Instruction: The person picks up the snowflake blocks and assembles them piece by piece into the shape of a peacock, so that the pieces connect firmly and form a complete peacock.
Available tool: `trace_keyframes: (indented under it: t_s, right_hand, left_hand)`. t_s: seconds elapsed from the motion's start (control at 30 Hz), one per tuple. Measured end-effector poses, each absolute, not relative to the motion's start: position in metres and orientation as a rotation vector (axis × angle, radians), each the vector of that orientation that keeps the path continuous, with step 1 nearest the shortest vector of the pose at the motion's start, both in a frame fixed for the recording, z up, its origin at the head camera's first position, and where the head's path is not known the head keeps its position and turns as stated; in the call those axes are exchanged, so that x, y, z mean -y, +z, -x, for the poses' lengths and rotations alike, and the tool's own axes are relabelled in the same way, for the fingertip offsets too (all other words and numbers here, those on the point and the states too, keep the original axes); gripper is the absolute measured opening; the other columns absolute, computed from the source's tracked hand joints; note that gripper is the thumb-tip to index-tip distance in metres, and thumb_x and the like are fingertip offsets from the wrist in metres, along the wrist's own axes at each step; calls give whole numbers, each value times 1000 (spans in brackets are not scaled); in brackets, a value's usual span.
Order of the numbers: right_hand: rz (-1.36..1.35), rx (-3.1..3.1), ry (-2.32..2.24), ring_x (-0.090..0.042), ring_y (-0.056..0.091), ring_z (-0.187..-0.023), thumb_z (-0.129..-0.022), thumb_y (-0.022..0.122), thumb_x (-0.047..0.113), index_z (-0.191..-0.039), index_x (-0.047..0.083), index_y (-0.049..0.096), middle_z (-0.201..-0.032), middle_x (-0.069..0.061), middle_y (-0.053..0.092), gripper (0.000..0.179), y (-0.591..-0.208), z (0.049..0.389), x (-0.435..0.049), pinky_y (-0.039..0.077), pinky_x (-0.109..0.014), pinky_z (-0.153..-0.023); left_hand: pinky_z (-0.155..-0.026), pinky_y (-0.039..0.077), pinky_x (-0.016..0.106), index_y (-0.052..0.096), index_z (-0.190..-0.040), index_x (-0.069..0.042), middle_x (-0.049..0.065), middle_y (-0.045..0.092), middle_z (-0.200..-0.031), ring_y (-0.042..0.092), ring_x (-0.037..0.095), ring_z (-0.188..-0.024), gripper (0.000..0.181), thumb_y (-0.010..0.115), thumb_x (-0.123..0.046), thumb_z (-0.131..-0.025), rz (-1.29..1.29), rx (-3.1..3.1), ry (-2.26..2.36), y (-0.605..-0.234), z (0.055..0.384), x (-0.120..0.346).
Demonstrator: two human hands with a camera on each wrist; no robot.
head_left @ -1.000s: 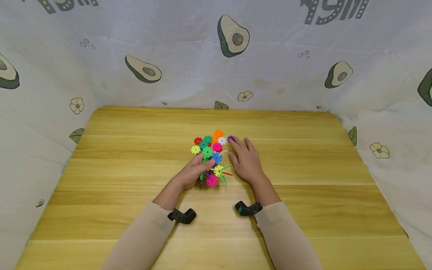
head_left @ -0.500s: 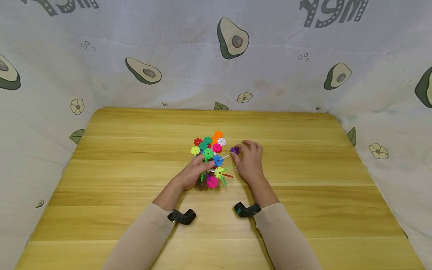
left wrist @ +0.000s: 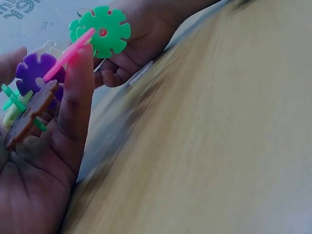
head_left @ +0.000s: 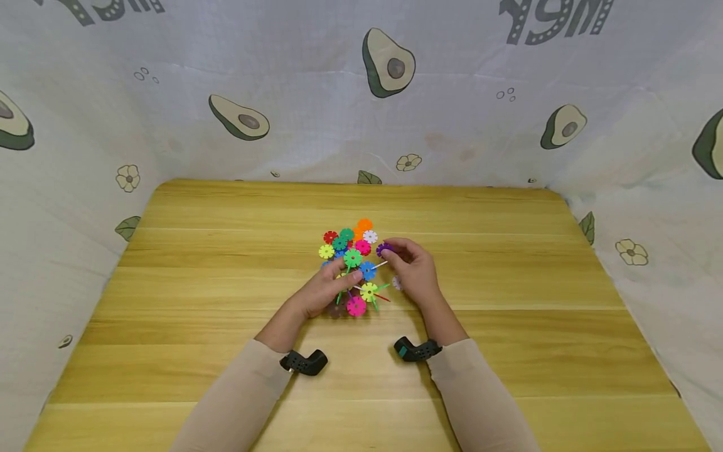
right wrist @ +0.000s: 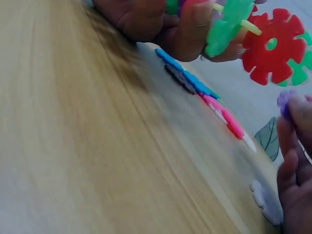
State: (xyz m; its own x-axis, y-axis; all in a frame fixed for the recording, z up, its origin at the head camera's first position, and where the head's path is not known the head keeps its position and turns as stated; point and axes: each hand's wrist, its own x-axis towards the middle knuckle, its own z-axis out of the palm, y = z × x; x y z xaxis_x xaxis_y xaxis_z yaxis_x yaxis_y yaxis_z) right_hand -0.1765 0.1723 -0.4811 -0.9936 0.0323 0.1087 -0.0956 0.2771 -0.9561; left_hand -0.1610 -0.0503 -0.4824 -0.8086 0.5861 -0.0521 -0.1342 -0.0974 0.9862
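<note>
My left hand [head_left: 324, 290] grips a cluster of joined plastic snowflake discs, with a blue disc [head_left: 367, 270], a yellow disc [head_left: 369, 291] and a pink disc [head_left: 356, 306] showing. A brown disc [left wrist: 31, 114] of this cluster lies above the palm in the left wrist view. Just right of it, my right hand [head_left: 419, 271] pinches a purple snowflake disc [head_left: 383, 250] between thumb and fingers. In the right wrist view, a red disc [right wrist: 274, 47] on the cluster is close to the purple one. Fingers hide part of the cluster.
Beyond the left hand, several loose discs lie on the wooden table [head_left: 508, 263], among them an orange disc [head_left: 364, 224], a red disc [head_left: 330, 237] and a white disc [head_left: 369, 236]. Another pale disc [right wrist: 265, 202] lies beside the right hand. A patterned cloth [head_left: 316, 75] encloses the table.
The right hand has picked the purple disc off the table, drawn it nearer and then moved it left toward the cluster. The left hand keeps its grip, with the cluster turned slightly.
</note>
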Motion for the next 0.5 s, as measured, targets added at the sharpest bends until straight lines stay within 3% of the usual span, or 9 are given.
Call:
trace_keyframes:
  t_s: [0.1,0.17,0.23,0.33,0.43,0.5]
  right_hand:
    - [-107,2291,2040,-3,69,-93,-95,73,10,-121,-5,70,-101,11,77,30,-480,175,-172,56,-15,-80]
    - [-147,2250,2130,0,69,-91,-95,71,5,-123,-10,67,-97,20,75,31,-480,174,-172,56,-14,-79]
    - [-188,2211,2212,0,69,-89,-96,68,1,-122,-11,67,-97,20,75,29,-480,174,-171,56,-14,-76]
    - [-213,2183,2289,0,68,-86,-97,65,-2,-114,6,78,-95,18,76,23,-481,173,-172,55,-14,-72]
    - [-263,2148,2349,0,69,-85,-98,61,-4,-100,29,81,-94,17,76,38,-480,172,-172,56,-14,-73]
    - [-316,2097,2408,0,70,-83,-99,59,-5,-96,35,79,-92,16,76,44,-481,172,-172,55,-14,-71]
  left_hand:
    - [-78,53,23,51,-126,4,-4,63,-98,61,10,-88,54,59,-44,-102,-526,-1733,1936,-484,162,50]
    - [-80,53,24,52,-123,4,-3,63,-99,61,11,-89,54,59,-46,-102,-536,-1749,1919,-484,162,51]
    - [-80,53,25,53,-120,3,-2,64,-99,61,12,-89,51,59,-45,-102,-540,-1756,1903,-484,163,51]
    - [-79,51,25,54,-116,1,-2,65,-98,61,13,-88,47,58,-44,-103,-536,-1762,1885,-483,162,52]
    - [-80,50,25,55,-112,0,-4,65,-96,60,12,-88,49,59,-47,-102,-536,-1754,1889,-483,162,53]
    - [-81,50,25,56,-110,-1,-5,64,-95,59,12,-88,48,59,-48,-101,-534,-1747,1892,-483,161,54]
